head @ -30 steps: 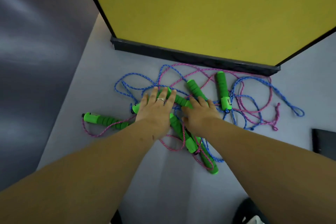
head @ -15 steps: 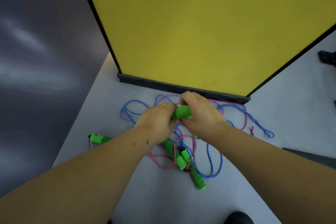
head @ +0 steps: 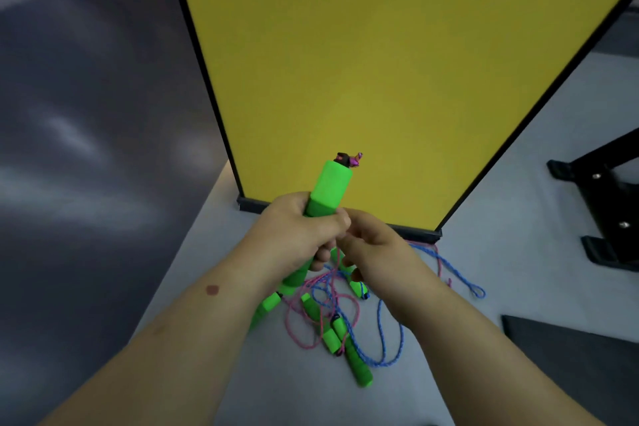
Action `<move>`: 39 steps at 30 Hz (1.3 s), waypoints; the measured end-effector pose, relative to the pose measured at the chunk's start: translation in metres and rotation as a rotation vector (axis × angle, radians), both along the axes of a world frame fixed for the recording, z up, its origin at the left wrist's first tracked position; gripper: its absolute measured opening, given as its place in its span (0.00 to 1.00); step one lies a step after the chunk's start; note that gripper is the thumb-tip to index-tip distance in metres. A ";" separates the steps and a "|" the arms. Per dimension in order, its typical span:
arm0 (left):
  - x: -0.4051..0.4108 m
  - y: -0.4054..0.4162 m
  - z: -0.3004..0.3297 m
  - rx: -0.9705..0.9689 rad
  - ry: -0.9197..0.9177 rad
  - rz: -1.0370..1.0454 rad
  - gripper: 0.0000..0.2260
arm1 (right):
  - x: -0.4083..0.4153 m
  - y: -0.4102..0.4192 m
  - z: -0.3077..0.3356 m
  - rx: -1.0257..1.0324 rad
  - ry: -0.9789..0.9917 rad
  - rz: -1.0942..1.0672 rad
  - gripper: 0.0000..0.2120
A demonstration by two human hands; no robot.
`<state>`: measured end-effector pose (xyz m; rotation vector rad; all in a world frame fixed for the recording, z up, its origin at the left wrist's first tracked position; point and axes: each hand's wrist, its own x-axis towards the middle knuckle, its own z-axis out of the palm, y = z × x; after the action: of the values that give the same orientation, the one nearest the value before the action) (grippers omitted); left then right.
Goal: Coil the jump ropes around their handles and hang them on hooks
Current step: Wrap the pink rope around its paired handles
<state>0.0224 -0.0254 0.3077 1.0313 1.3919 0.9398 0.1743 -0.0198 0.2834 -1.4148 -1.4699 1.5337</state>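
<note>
Room as I log it from the head view. Floor [head: 518, 204]: pale grey, smooth, evenly lit, running forward on both sides of a partition. Yellow panel [head: 380, 62]: large, upright, matte, framed in thin black edging, standing on a black base strip [head: 420, 234] that meets the floor. Dark grey wall [head: 86, 114]: fills my left side, glossy, with soft pale reflections. Black metal stand foot [head: 601, 214]: far right, angled bars with two bright bolts. Dark mat [head: 570, 373]: flat, lower right, lying on the floor.
</note>
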 end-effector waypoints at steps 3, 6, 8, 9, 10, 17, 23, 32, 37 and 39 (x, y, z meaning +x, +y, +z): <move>0.001 -0.006 0.012 0.065 -0.040 0.010 0.04 | 0.007 -0.004 0.012 0.085 0.042 -0.072 0.10; 0.008 -0.005 0.016 0.107 -0.043 0.009 0.08 | 0.008 0.001 0.012 0.157 -0.016 -0.053 0.08; 0.009 -0.002 0.015 0.135 -0.035 0.033 0.05 | 0.006 0.006 0.012 0.147 -0.061 -0.039 0.06; 0.008 0.000 0.015 0.152 -0.033 0.058 0.03 | 0.007 0.009 0.015 0.141 -0.079 -0.018 0.06; 0.006 0.003 0.013 0.173 -0.031 0.087 0.03 | 0.008 0.011 0.017 0.140 -0.095 0.004 0.07; 0.010 0.011 -0.002 0.089 -0.171 0.130 0.05 | 0.019 0.011 0.028 0.136 -0.011 -0.076 0.08; 0.013 0.011 0.010 0.037 -0.333 0.177 0.04 | 0.027 0.002 0.025 -0.023 0.069 0.034 0.04; 0.021 -0.001 0.021 0.083 -0.329 0.192 0.05 | 0.031 0.005 0.048 0.221 -0.033 0.028 0.09; 0.022 0.002 0.025 0.238 -0.201 0.351 0.07 | 0.031 0.001 0.046 0.155 -0.062 0.166 0.06; 0.007 0.010 0.033 0.255 -0.269 0.479 0.06 | 0.034 0.001 0.039 0.101 -0.183 0.239 0.08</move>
<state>0.0291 -0.0159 0.3411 0.7249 1.3351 1.5805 0.2084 -0.0185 0.3227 -1.3893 -1.8579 1.4754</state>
